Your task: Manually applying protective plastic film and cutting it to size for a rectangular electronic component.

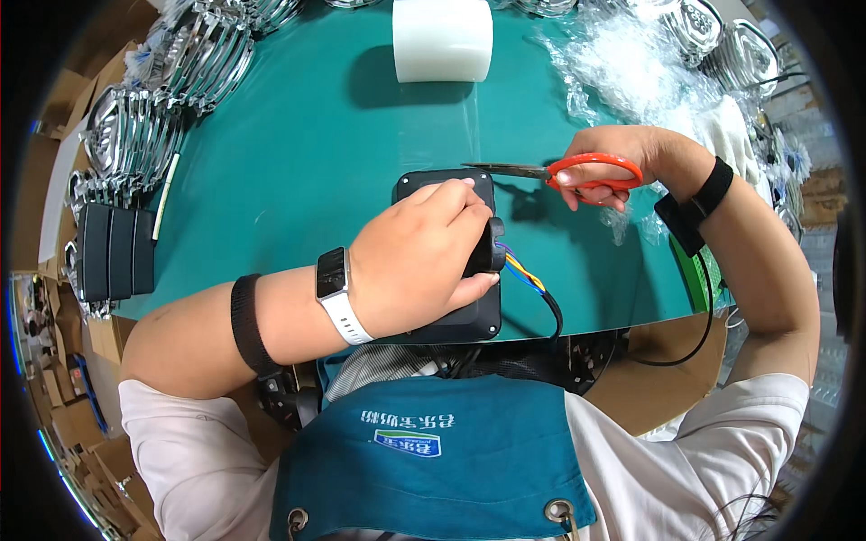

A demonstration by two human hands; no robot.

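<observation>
A black rectangular device (483, 311) with rounded corners and small corner screws lies near the table's front edge. My left hand (419, 252) grips it from above, fingers bent over its upper part, thumb beside a raised black piece (496, 245). Yellow, blue and other coloured wires (525, 272) run from that piece into a black cable (557, 316). My right hand (609, 167) holds scissors with red handles (622, 160), blades pointing left just beyond the device's far edge. A clear film strip (442, 126) stretches from a large film roll (442, 41) toward the device; my hand hides much of the device.
Shiny chrome-like parts (131, 135) are stacked along the left rim. Black blocks (115, 252) stand at the left edge. Crumpled clear plastic (622, 63) is heaped at the far right. A green box (695, 275) sits at the right edge of the green table (271, 207).
</observation>
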